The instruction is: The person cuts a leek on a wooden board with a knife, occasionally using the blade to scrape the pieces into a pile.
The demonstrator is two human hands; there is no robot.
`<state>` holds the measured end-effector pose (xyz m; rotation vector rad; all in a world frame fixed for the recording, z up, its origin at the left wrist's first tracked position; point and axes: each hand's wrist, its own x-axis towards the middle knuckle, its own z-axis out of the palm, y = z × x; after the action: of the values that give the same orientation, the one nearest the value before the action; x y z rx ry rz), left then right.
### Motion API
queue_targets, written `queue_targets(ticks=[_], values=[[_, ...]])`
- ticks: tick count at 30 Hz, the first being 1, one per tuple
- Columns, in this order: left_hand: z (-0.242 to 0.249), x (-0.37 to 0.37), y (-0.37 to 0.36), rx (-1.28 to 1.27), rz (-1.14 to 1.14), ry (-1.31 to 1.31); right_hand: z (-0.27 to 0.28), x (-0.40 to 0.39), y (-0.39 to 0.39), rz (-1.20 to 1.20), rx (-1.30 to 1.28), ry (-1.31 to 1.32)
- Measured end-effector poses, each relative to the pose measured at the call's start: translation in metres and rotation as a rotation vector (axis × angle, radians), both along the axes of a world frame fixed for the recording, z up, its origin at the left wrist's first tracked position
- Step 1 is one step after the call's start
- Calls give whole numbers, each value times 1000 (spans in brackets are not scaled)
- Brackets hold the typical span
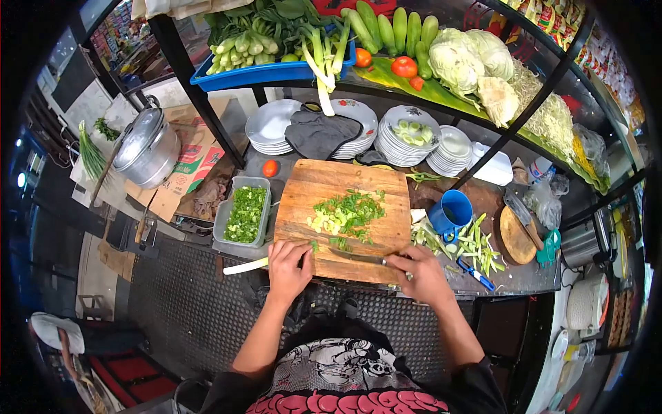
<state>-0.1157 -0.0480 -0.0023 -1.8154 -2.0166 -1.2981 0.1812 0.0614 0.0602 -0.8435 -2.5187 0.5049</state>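
A long stalk (247, 266) is held under the curled fingers of the left hand (289, 265), near the close edge of the board (303, 186). The knife (362, 257) is gripped by its handle in the right hand (420, 272). Past the blade, chopped greens (352, 214) are spread on the board, between a tub (241, 243) of cut greens and a blue cup (452, 207). Plates (272, 124) are stacked behind.

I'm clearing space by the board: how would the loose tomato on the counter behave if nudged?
The tomato looks round and smooth-skinned, so it would probably roll rather than slide. With the stacked plates and the cutting board close by, a light push might soon end against one of them. Its glossy skin could feel slippery in wet fingers.
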Motion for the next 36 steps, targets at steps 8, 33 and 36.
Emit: queue_targets(ticks=[8, 33, 36], values=[[3, 2, -2, -17, 47, -35, -6, -15, 56, 58, -20, 40], [14, -2, 7, -115, 78, -35, -4, -30, 1, -17, -494, 406], [11, -6, 5, -116, 54, -41, -13, -26, -43, -93, -548, 318]])
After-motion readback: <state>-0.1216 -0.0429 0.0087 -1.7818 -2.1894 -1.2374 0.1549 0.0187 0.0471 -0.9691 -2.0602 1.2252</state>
